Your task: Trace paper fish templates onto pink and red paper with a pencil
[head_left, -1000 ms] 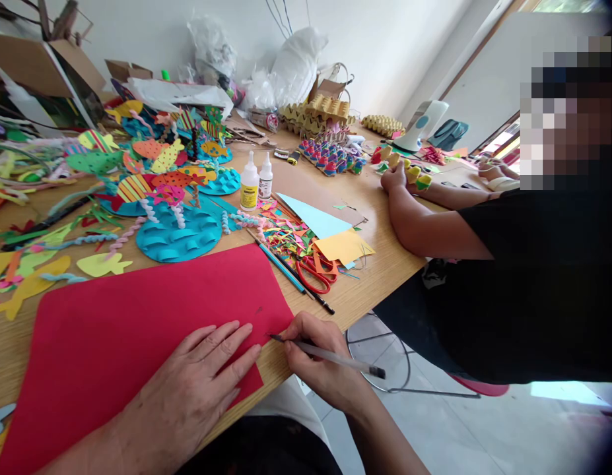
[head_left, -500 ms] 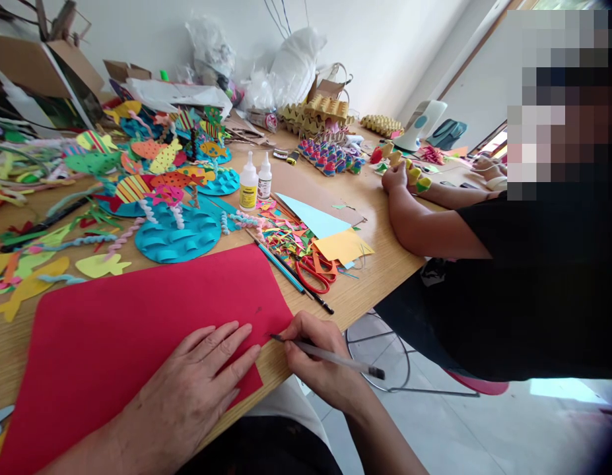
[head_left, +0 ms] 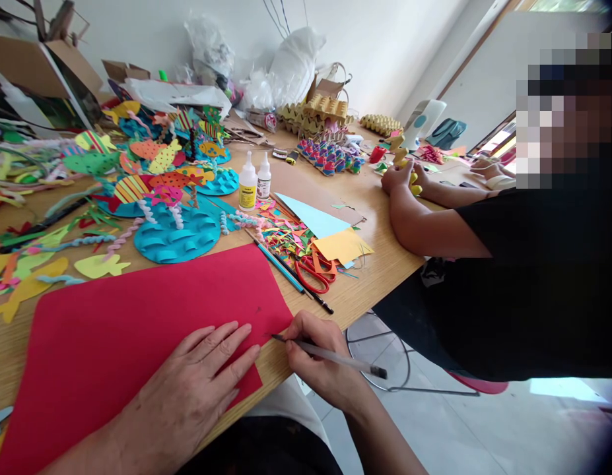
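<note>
A large red sheet of paper (head_left: 137,316) lies along the near edge of the table, with a small dark mark near its right end. My left hand (head_left: 201,369) rests flat on it, fingers stretched out. In my right hand (head_left: 315,356) is a pen (head_left: 335,357) with a clear barrel and black end cap, its tip at the paper's right edge. Just beyond lie red-handled scissors (head_left: 313,274), a blue pencil (head_left: 286,269) and a black pencil (head_left: 321,302).
Coloured paper scraps (head_left: 290,237), two glue bottles (head_left: 247,185) and blue paper discs (head_left: 177,234) with paper fish stand behind the sheet. Egg cartons (head_left: 315,109) are stacked farther back. To the right, a person in black (head_left: 523,284) handles yellow carton pieces (head_left: 402,158).
My hands, the pen and the red paper stay almost still. The neighbouring person's hands have turned the yellow carton pieces, and a red piece now lies apart on the table.
</note>
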Demonstrator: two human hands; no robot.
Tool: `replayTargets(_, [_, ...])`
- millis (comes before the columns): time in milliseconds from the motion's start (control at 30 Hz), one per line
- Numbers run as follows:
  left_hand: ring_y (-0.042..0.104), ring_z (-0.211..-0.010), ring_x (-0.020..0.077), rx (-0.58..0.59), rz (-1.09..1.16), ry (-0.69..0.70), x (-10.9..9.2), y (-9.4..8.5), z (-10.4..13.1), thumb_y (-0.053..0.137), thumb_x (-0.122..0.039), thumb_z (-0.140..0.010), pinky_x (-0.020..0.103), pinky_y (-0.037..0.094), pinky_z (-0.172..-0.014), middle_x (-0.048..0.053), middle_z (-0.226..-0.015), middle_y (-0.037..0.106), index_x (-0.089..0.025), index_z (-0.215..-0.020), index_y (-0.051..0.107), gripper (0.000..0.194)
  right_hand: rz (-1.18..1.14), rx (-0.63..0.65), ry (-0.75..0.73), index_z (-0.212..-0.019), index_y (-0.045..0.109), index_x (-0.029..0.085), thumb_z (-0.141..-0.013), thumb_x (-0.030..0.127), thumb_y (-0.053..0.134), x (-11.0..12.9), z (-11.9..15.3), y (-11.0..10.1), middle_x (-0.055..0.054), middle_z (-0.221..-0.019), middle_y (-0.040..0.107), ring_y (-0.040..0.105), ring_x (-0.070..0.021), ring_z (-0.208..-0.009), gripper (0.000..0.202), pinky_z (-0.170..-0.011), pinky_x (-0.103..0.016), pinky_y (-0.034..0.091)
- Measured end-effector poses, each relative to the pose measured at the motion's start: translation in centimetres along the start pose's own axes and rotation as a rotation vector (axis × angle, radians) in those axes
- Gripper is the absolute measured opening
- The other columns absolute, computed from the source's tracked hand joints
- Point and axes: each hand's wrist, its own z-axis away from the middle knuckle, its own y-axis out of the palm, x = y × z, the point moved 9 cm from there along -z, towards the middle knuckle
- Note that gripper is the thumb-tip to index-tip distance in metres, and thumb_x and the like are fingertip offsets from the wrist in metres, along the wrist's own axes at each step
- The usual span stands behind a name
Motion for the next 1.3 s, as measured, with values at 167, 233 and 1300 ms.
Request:
replayTargets(167, [0.052,-0.115,0.0206,-0.023,-0.009,-0.004,0.0,-0.1,-0.1,0.035,-0.019,-0.094,0.032,0.035,-0.095,0.007,-0.122,0.061,-0.021,-0.121,0.058,0.036,-0.015,0.002,-0.003,-0.066,0.048,0.020,-0.068,0.009,0.048,0.0,0.1,0.1,0.006,-0.055,0.046,0.041,-0.0082,-0.049,0.011,-0.049,-0.019,0.032])
replayTargets(233, [0.052,-0.114,0.0199,-0.027,-0.016,0.004,-0.1,-0.2,-0.1,0.033,-0.016,-0.094,0.032,0.035,-0.095,0.006,-0.122,0.062,-0.021,-0.120,0.059,0.037,-0.016,0.014,-0.003,-0.066,0.049,0.020,-0.069,0.009,0.048,0.1,0.1,0.2,0.006,-0.056,0.047,0.042,-0.0084,-0.049,0.011,-0.049,-0.019,0.032])
replayTargets(1300, [0.050,-0.108,0.0236,-0.064,-0.055,-0.131,0.4,0.1,0.8,0.039,-0.009,-0.084,0.035,0.047,-0.089,0.007,-0.116,0.055,-0.026,-0.121,0.055,0.044,-0.013,-0.013,0.046,-0.076,0.056,0.019,-0.076,0.014,0.050,0.3,-0.5,2.1,0.004,-0.056,0.054,0.047,-0.0094,-0.049,0.008,-0.050,-0.020,0.034])
